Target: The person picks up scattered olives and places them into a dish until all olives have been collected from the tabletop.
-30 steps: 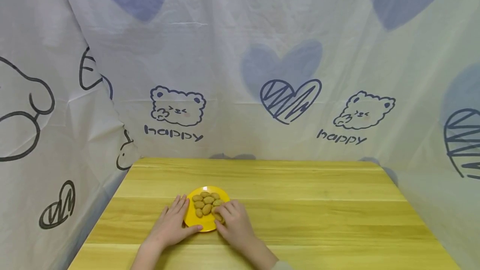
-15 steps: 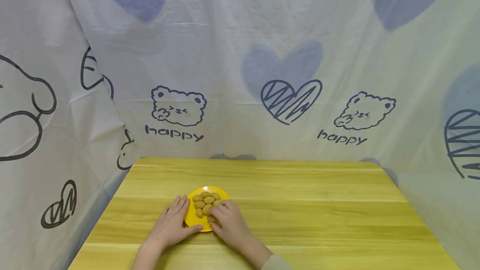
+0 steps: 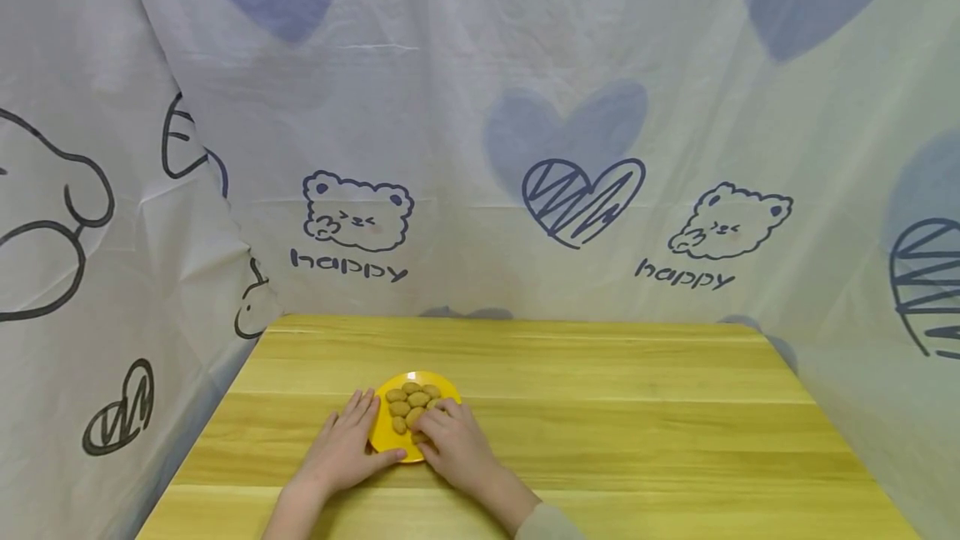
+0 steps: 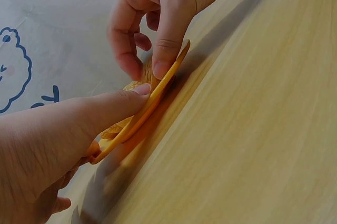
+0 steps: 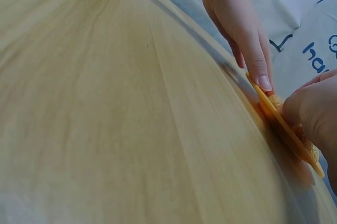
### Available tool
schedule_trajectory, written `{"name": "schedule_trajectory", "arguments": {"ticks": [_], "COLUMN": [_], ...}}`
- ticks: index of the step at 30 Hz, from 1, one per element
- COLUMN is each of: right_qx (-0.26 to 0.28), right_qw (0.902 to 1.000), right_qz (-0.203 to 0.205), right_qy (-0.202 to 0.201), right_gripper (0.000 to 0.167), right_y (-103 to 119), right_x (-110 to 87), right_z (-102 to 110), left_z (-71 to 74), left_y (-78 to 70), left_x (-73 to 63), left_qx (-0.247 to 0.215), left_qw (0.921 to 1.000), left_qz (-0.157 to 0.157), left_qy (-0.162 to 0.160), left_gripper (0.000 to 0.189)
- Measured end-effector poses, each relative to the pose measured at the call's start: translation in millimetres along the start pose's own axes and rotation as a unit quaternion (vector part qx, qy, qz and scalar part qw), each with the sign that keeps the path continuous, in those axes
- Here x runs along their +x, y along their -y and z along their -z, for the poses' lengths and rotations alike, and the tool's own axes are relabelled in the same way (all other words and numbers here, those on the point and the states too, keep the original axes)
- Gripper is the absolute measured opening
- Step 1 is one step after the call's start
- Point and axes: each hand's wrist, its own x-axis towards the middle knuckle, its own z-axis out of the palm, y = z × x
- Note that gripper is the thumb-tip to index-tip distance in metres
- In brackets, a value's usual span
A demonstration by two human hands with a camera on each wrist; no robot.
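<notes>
A round yellow plate (image 3: pixel 387 440) bears several tan, ridged walnuts (image 3: pixel 398 409) lying close together. My left hand (image 3: pixel 341 450) spreads fairly straight fingers along the plate's left rim, and its thumb presses the front rim. Over the plate's right front part, my right hand (image 3: pixel 462 450) pinches a walnut (image 4: pixel 149 71) between thumb and fingers, low against the plate. That walnut is mostly hidden by the fingers in the head view. In the right wrist view, the right hand (image 5: pixel 316 110) covers much of the walnuts.
The plate rests on a wood-grain table (image 3: pixel 637 423). Behind and at the sides hang pale cloth sheets (image 3: pixel 465 132) printed with hearts and bear faces. A light sleeve (image 3: pixel 550 521) shows at the right wrist.
My right hand has shifted slightly left and inward over the plate with a walnut in its fingers, then stayed nearly still. My left hand has kept its place on the rim.
</notes>
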Motion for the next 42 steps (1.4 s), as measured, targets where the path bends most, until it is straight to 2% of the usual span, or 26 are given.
{"name": "schedule_trajectory", "arguments": {"ticks": [7, 29, 42], "right_qx": [-0.009, -0.012, 0.001], "right_qw": [0.9999, 0.9999, 0.9997], "right_qz": [-0.001, -0.006, -0.018], "right_qy": [0.013, -0.002, -0.015], "right_gripper": [0.005, 0.005, 0.018], "right_y": [0.2, -1.1, -8.2], "right_x": [1.6, 2.8, -1.0], "right_z": [1.2, -2.3, 5.4], "left_z": [-0.9, 0.2, 6.1], "left_y": [-1.1, -4.9, -4.5], "left_x": [-0.6, -3.7, -3.5], "left_qx": [-0.001, 0.009, 0.013], "left_qw": [1.0000, 0.9999, 0.9999], "left_qz": [0.002, -0.004, -0.003], "left_qy": [0.001, -0.007, 0.001], "left_gripper": [0.104, 0.104, 0.105]}}
